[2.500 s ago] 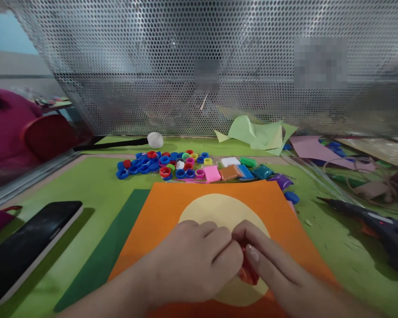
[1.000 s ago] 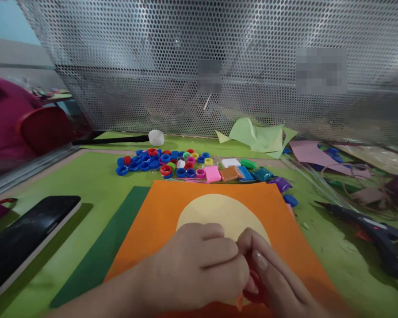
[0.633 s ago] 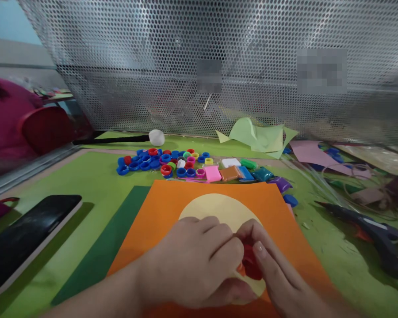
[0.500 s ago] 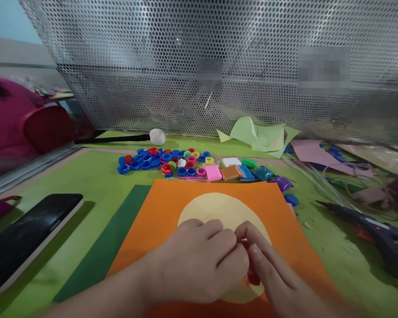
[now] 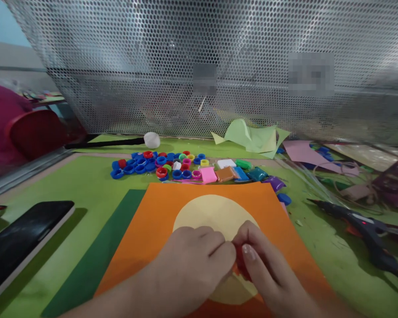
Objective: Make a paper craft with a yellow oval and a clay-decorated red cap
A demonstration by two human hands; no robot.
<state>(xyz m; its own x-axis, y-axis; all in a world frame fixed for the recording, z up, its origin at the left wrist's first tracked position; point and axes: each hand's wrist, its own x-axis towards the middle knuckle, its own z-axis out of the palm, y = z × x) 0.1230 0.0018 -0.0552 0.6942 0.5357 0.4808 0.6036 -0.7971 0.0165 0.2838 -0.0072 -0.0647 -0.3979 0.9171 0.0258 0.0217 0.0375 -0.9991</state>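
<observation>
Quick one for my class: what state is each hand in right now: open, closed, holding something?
Left hand: fingers curled closed; whether it grips anything is hidden.
Right hand: closed, holding a small, partly hidden red piece.

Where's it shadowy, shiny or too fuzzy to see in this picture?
In the head view, the black phone throws a dark shadow to its right; pale glare streaks the metal mesh; two grey blocky patches blot out parts of it; and the red thing by the right hand is partly hidden and dim, so its shape is hard to tell.
</observation>
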